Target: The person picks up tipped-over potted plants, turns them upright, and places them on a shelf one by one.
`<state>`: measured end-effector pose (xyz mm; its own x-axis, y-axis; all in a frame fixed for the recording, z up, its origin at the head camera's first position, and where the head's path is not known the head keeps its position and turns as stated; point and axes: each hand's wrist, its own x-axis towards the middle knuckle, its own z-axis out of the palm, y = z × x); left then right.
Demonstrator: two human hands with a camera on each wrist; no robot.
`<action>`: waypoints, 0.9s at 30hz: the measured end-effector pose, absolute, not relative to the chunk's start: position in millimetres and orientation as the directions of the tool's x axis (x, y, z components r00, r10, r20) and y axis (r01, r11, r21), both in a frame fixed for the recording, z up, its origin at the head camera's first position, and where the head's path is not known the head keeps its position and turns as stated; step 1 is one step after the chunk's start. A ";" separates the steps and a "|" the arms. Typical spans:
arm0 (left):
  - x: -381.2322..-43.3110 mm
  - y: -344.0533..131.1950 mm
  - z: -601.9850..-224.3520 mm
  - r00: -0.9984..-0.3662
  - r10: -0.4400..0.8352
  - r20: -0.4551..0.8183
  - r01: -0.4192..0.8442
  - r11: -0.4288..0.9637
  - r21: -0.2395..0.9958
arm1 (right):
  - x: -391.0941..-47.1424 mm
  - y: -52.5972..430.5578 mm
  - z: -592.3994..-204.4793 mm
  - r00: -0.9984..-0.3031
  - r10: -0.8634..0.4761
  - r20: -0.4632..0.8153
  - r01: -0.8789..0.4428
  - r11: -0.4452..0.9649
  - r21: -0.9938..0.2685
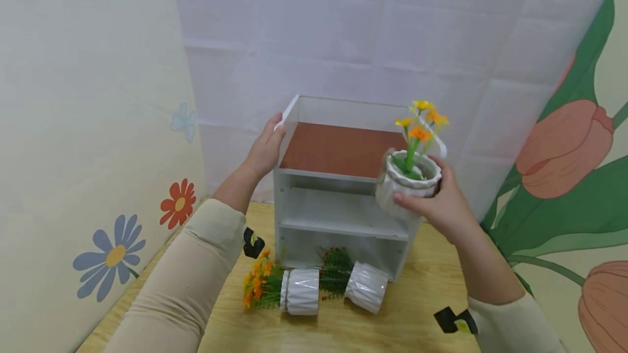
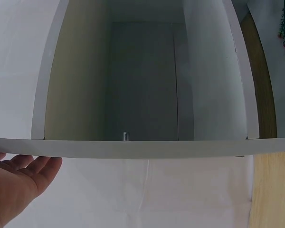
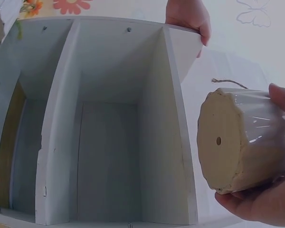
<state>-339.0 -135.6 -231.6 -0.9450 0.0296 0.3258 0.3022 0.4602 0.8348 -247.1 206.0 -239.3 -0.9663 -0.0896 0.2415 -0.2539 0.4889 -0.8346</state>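
My left hand [image 1: 265, 148] holds the upper left side panel of a small white shelf unit [image 1: 343, 227], fingers along its outer face in the left wrist view. My right hand [image 1: 448, 200] grips a white ribbed flowerpot [image 1: 404, 187] with thumb and fingers around its side. Yellow and orange artificial flowers [image 1: 419, 132] stand in this pot, which is held upright near the top right of the unit. Its flat base [image 3: 221, 142] with a small hole faces the right wrist camera. The unit's brown top board [image 1: 338, 148] lies between the hands, bordered by raised white edges.
Two more white pots lie tipped over in front of the unit on the wooden table [image 1: 338, 336]: one [image 1: 301, 292] with orange flowers, the other [image 1: 367, 286] with red-dotted greenery. A white cloth [image 1: 314, 31] hangs behind. Painted walls stand left and right.
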 end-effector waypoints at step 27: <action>-342.1 -135.1 -235.8 -0.942 0.037 0.334 0.315 0.449 0.836 | -287.1 189.3 -224.7 -0.974 0.033 0.225 -0.180 0.488 -0.854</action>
